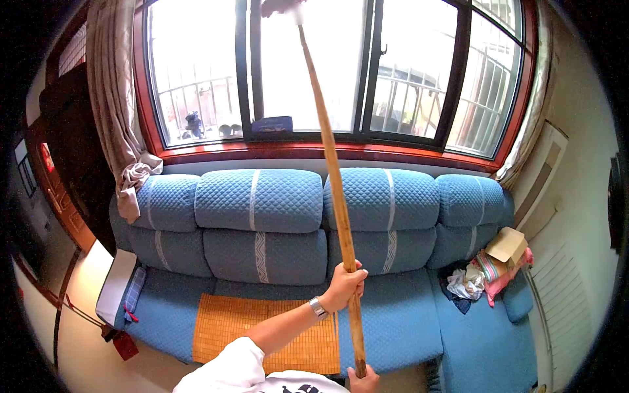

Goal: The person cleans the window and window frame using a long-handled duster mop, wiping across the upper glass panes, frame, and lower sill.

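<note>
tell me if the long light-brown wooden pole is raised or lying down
Raised: the wooden pole slants up before the bright, black-framed glass window, gripped by the left hand above the right hand.

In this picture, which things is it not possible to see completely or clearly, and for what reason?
All in the head view:
Pole: its head is cut off by the top edge; its lower end is hidden at the right hand.
Right hand: partly cut off by the bottom edge.
Watch: too small to read.
Window: glare washes out much outside.
Cloths: partly covered by the box.
</note>
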